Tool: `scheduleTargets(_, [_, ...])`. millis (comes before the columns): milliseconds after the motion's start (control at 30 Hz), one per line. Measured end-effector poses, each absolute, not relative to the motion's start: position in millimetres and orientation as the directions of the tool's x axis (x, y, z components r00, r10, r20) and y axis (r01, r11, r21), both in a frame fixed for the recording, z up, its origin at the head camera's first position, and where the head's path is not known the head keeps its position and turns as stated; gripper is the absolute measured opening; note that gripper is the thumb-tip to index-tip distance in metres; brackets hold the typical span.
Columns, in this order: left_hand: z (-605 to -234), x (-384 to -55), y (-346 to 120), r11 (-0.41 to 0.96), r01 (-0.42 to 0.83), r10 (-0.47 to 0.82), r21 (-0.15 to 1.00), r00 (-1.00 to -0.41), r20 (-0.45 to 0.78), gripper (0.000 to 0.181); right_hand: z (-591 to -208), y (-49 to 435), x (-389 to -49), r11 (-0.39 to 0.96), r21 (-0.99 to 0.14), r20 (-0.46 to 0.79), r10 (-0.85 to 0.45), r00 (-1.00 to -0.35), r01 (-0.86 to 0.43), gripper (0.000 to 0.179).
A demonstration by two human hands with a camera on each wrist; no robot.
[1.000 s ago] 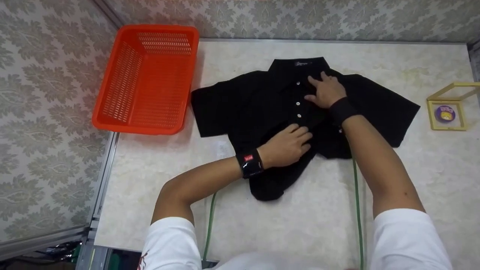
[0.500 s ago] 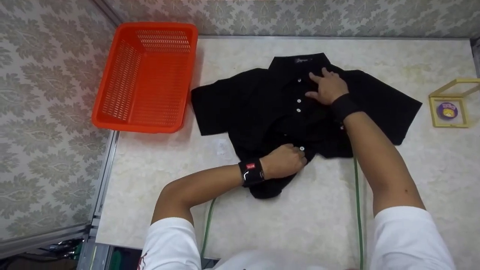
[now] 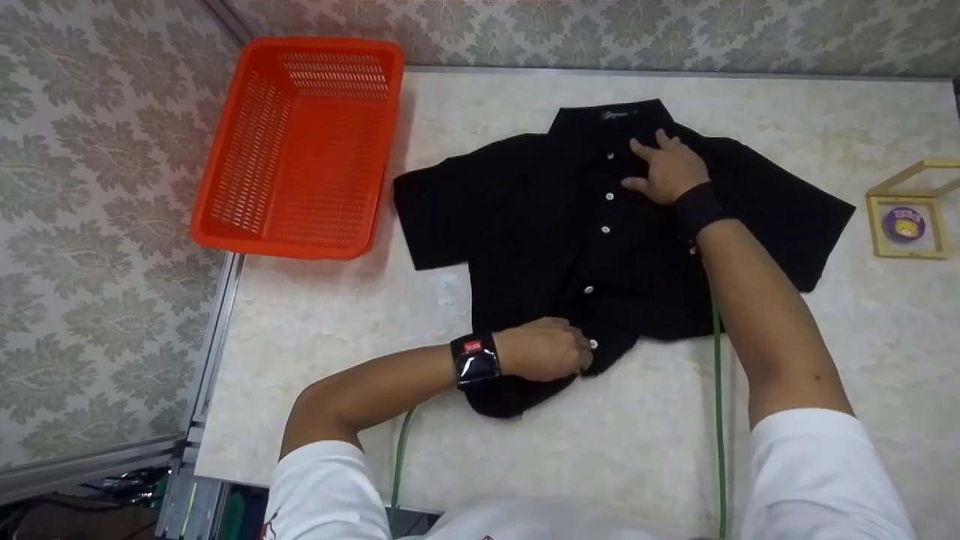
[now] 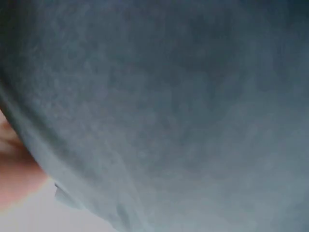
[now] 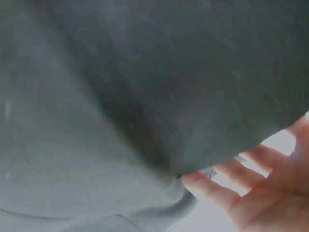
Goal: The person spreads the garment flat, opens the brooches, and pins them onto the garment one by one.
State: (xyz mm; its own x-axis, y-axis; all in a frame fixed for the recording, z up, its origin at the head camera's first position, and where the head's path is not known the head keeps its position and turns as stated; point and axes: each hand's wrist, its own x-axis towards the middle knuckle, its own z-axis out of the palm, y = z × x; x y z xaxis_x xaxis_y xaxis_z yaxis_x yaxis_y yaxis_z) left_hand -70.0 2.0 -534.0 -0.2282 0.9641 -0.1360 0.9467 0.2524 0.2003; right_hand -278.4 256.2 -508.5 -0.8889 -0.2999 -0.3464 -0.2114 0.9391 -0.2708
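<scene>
A black short-sleeved shirt (image 3: 540, 202) with white buttons lies front up, its collar toward the back wall. Low on the button strip, my left hand (image 3: 546, 349) grips the cloth, fingers curled beside a white button (image 3: 593, 344). The hem bunches under that wrist. My right hand (image 3: 673, 171) rests on the upper chest by the collar, fingers spread and pressing the fabric. Close dark cloth (image 4: 169, 121) fills most of the left wrist view. In the right wrist view, the fingers (image 5: 207, 187) reach to the cloth's edge.
An orange plastic basket (image 3: 300, 255) stands at the left, close to the shirt's sleeve. At the far right sits a yellow frame (image 3: 909, 253) with a purple round picture. Green cords (image 3: 720, 450) run from under both wrists toward the body.
My left hand has moved down and slightly left, drawing the button strip straight and showing more of the front. The right hand stays on the chest.
</scene>
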Motion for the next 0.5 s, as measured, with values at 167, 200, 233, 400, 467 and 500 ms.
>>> scheduleTargets(167, [-533.4,-62.3,-12.5,0.223,0.940,0.967,0.259,-0.179,-0.181,0.010,-510.1,261.4,-280.1,0.943,-0.265,-0.341,-0.288,-0.895,-0.203,0.076])
scheduleTargets(200, [-532.9,-61.0,-15.0,0.214,0.943,0.968,0.256,-0.169,-0.186,0.010,-510.5,262.6,-280.5,0.944,-0.265,-0.342,-0.284,-0.896,-0.198,0.076])
scheduleTargets(233, [-532.1,-59.7,-17.7,0.206,0.945,0.969,0.255,-0.161,-0.187,0.010,-510.7,263.7,-280.6,0.944,-0.266,-0.342,-0.281,-0.897,-0.195,0.076])
scheduleTargets(400, [-529.8,-56.3,-27.6,0.185,0.937,0.973,0.296,-0.133,-0.187,0.011,-511.9,266.4,-280.6,0.945,-0.277,-0.346,-0.267,-0.899,-0.175,0.077])
scheduleTargets(467, [-530.2,-56.5,-29.8,0.186,0.928,0.975,0.322,-0.134,-0.178,0.011,-512.7,266.4,-280.4,0.944,-0.283,-0.341,-0.265,-0.902,-0.170,0.077])
scheduleTargets(500, [-530.5,-56.7,-30.6,0.190,0.924,0.975,0.332,-0.138,-0.174,0.012,-513.4,266.5,-280.5,0.944,-0.285,-0.336,-0.263,-0.904,-0.169,0.077])
